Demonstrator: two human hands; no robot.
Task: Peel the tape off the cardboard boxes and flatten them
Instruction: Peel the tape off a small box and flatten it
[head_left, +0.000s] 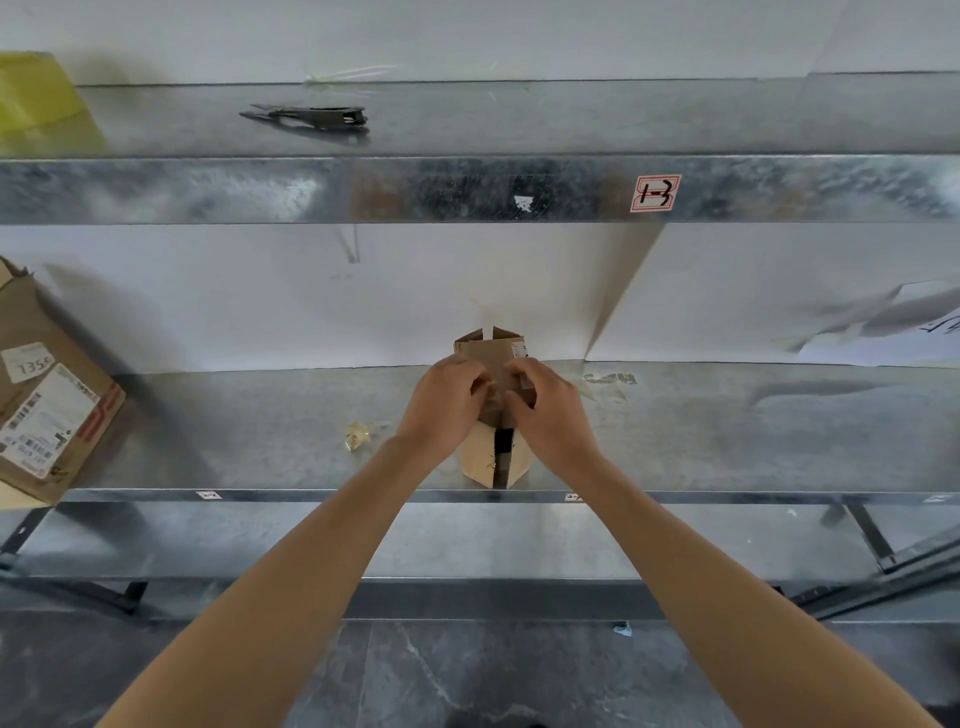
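While at shelf (727, 431) edge, box (480, 457).

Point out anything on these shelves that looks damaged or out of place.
The big box at the left end of the shelf lies tilted, its top flap torn ragged. A crumpled scrap of tape lies loose on the shelf, left of the small box that the left hand and right hand grip.

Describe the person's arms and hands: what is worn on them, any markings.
The left arm and right arm are bare, with no sleeves in view up to the picture's lower edge. The left hand and right hand are ungloved. No watch, bracelet or ring shows, and no markings can be seen.
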